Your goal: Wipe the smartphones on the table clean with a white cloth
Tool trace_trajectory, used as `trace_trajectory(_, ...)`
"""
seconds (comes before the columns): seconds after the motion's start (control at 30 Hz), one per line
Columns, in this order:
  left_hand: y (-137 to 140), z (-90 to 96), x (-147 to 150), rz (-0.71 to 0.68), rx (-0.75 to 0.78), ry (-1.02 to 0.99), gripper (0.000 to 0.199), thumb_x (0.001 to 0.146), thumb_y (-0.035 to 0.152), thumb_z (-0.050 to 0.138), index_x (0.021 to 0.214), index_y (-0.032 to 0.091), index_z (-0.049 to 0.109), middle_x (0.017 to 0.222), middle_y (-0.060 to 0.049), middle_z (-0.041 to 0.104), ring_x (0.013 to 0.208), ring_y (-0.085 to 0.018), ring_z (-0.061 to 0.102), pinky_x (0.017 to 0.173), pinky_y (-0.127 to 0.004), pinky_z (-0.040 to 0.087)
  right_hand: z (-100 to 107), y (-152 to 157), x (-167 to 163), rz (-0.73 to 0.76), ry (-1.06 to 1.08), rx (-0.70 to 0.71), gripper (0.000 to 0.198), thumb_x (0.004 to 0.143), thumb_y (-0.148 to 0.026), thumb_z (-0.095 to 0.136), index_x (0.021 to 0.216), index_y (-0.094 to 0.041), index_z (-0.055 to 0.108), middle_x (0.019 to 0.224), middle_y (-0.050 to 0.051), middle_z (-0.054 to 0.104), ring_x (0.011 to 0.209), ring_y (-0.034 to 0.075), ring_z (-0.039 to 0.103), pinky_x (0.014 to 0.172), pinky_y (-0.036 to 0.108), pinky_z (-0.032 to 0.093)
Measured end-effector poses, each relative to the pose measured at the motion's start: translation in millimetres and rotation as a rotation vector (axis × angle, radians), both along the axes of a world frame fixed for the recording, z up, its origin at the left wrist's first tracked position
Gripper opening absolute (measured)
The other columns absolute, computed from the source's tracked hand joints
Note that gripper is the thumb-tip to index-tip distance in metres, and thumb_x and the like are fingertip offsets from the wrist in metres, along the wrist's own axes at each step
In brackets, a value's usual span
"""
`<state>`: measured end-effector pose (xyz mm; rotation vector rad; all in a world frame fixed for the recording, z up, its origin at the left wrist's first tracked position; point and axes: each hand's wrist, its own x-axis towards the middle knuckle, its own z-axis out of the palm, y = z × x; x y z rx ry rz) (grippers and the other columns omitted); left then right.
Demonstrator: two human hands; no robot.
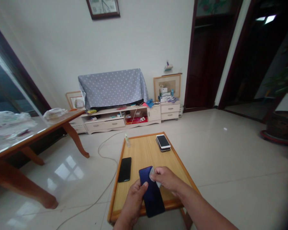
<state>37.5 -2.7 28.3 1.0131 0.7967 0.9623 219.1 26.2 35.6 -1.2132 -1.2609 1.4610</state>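
A dark blue smartphone (pixel 153 198) is tilted above the near end of a small wooden table (pixel 144 148). My left hand (pixel 135 198) grips its left edge, the thumb lying across its surface. Between the fingers of my right hand (pixel 166 179) is a pale wipe (pixel 152 174), pressed against the phone's upper right edge. A black smartphone (pixel 125 169) lies flat on the table's left side. Toward the far right corner, a white smartphone (pixel 163 141) rests on top of at least one darker one. A small clear spray bottle (pixel 127 140) stands at the far left corner.
A larger table (pixel 50 125) with plastic-covered items stands to the left. A cable (pixel 103 188) runs over the tiled floor beside the small table. Against the wall is a low white cabinet (pixel 105 125) with a cloth-draped object (pixel 112 88). A potted plant (pixel 282 123) stands at right.
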Motion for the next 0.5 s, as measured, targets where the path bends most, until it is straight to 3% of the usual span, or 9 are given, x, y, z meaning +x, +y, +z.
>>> trace_trajectory(0.17, 1, 0.3, 5, 0.032, -0.016, -0.024, 0.055, 0.086, 0.046, 0.069, 0.133, 0.019, 0.061, 0.119, -0.012, 0.071, 0.103, -0.024, 0.067, 0.1, -0.038, 0.046, 2, 2, -4, -0.155, 0.11, 0.044, 0.04, 0.077, -0.055, 0.069, 0.069, -0.018, 0.056, 0.06, -0.005, 0.05, 0.055, 0.009, 0.04, 0.053, 0.024, 0.029)
trace_trajectory(0.3, -4, -4.1, 13, -0.009, -0.005, -0.011, 0.054, 0.086, 0.045, 0.068, 0.133, 0.018, 0.06, 0.118, -0.012, 0.07, 0.103, -0.023, 0.065, 0.096, -0.036, 0.048, 1, 9, -5, -0.287, 0.226, 0.021, 0.044, 0.072, -0.058, 0.073, 0.069, -0.018, 0.057, 0.058, -0.005, 0.051, 0.052, 0.009, 0.039, 0.052, 0.024, 0.028)
trace_trajectory(0.4, -7, -14.0, 16, -0.007, -0.009, 0.06, 0.054, 0.083, 0.046, 0.071, 0.128, 0.018, 0.061, 0.113, -0.01, 0.069, 0.097, -0.021, 0.064, 0.086, -0.031, 0.05, -1, 12, -6, -0.369, 0.296, -0.008, 0.044, 0.07, -0.059, 0.073, 0.069, -0.019, 0.056, 0.059, -0.003, 0.054, 0.053, 0.01, 0.043, 0.053, 0.025, 0.032)
trace_trajectory(0.5, -6, -24.6, 17, 0.02, -0.033, 0.121, 0.045, 0.082, 0.049, 0.072, 0.112, 0.015, 0.066, 0.092, -0.005, 0.067, 0.077, -0.014, 0.059, 0.07, -0.025, 0.047, -2, 13, -6, -0.434, 0.316, -0.031, 0.044, 0.072, -0.061, 0.07, 0.075, -0.019, 0.058, 0.064, -0.001, 0.059, 0.056, 0.012, 0.049, 0.055, 0.025, 0.035)
